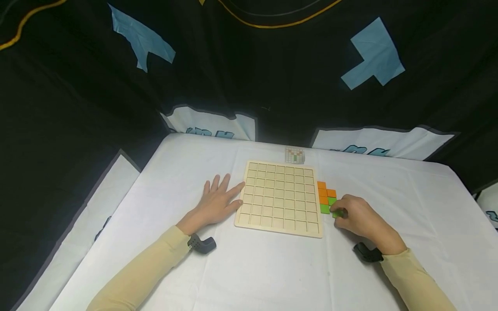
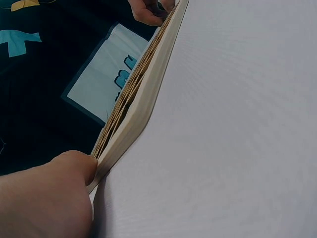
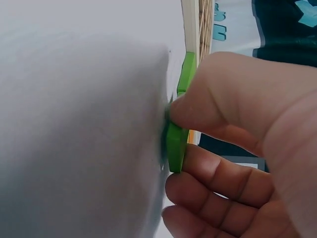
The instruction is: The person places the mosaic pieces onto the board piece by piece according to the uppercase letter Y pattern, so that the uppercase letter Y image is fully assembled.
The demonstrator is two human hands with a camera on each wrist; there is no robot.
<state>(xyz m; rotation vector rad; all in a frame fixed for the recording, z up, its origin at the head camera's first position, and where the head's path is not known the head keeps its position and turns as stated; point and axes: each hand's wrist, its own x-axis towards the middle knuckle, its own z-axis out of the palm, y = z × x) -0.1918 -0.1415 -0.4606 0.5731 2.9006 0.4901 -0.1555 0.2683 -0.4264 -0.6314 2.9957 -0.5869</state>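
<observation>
A pale wooden grid board [image 1: 279, 198] lies on the white tabletop with bare squares. My left hand [image 1: 215, 205] is spread flat, its thumb and forefinger touching the board's left edge. Right of the board, my right hand [image 1: 359, 218] pinches a green square tile [image 3: 177, 148] between thumb and fingers, low at the cloth. Another green tile [image 1: 324, 208] sits against the board's right edge, and a further green one [image 1: 332, 201] shows partly past my fingers. Several orange tiles [image 1: 321, 185] adjoin them.
A small card with a printed coloured grid [image 1: 295, 155] lies just behind the board. White cloth [image 1: 264, 268] covers the table. Dark curtains [image 1: 272, 77] with blue and white patches hang behind and at the left.
</observation>
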